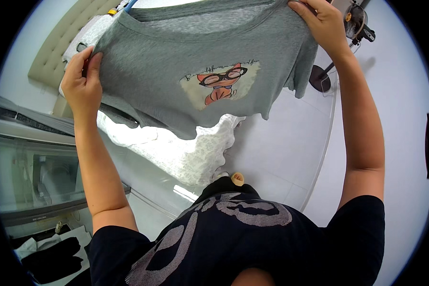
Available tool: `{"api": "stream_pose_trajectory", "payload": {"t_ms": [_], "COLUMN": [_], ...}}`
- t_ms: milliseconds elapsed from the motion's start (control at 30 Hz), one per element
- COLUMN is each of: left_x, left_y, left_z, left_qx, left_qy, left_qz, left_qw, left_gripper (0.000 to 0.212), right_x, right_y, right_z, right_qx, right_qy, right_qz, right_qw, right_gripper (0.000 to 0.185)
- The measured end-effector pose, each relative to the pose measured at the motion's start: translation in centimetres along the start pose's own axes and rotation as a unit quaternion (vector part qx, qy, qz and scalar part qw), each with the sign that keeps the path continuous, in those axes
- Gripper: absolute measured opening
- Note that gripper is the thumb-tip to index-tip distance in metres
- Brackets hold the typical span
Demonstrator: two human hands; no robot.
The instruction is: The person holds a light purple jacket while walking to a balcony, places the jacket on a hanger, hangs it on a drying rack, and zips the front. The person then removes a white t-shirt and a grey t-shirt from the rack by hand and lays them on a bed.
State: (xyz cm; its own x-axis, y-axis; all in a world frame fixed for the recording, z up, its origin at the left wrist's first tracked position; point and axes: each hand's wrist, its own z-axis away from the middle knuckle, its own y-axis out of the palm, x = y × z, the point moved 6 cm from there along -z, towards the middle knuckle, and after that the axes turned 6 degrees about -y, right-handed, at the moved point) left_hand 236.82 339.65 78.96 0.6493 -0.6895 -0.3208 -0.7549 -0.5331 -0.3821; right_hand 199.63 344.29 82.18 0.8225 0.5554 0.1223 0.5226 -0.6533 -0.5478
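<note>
A grey T-shirt with a printed cat in glasses hangs spread between my two raised hands, its wide neckline at the top. My left hand pinches the cloth at the shirt's left side in view, between thumb and fingers. Higher up, at the upper right, my right hand grips the other shoulder; part of it is cut off by the frame's top edge. The lower hem droops unevenly above a bed with a white patterned cover. A blue strip, perhaps part of a hanger, shows at the neckline's left end.
A tufted headboard stands at the upper left. On the right, a standing fan is near the wall. A glass-fronted cabinet is at the left, with folded dark clothes below it. Pale floor tiles lie beside the bed.
</note>
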Motion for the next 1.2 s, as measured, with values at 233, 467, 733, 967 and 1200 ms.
{"api": "stream_pose_trajectory", "payload": {"t_ms": [233,467,733,967,1200], "left_x": [-2.4,-3.3,-0.8,-0.7,0.8], "left_y": [8.1,15.1,19.6,21.7,20.1], "left_z": [-2.6,-3.7,-0.6,-1.1,1.7], "left_qx": [0.050,0.086,0.085,0.076,0.066], "left_qy": [0.023,0.011,0.022,0.032,-0.067], "left_qz": [0.015,0.048,0.119,0.117,0.150], "left_qw": [0.998,0.995,0.989,0.990,0.984], "left_gripper": [0.014,0.014,0.013,0.013,0.013], "right_x": [-8.5,-16.3,-18.2,-20.2,-17.6], "right_y": [-1.6,-1.7,1.0,1.5,0.9], "right_z": [1.1,1.1,5.0,5.7,5.0], "right_qx": [0.002,0.012,-0.017,-0.039,-0.048], "right_qy": [-0.030,-0.062,0.000,0.025,-0.041], "right_qz": [0.126,0.170,0.179,0.163,0.188], "right_qw": [0.992,0.983,0.984,0.986,0.980], "right_gripper": [0.013,0.015,0.014,0.013,0.013]}}
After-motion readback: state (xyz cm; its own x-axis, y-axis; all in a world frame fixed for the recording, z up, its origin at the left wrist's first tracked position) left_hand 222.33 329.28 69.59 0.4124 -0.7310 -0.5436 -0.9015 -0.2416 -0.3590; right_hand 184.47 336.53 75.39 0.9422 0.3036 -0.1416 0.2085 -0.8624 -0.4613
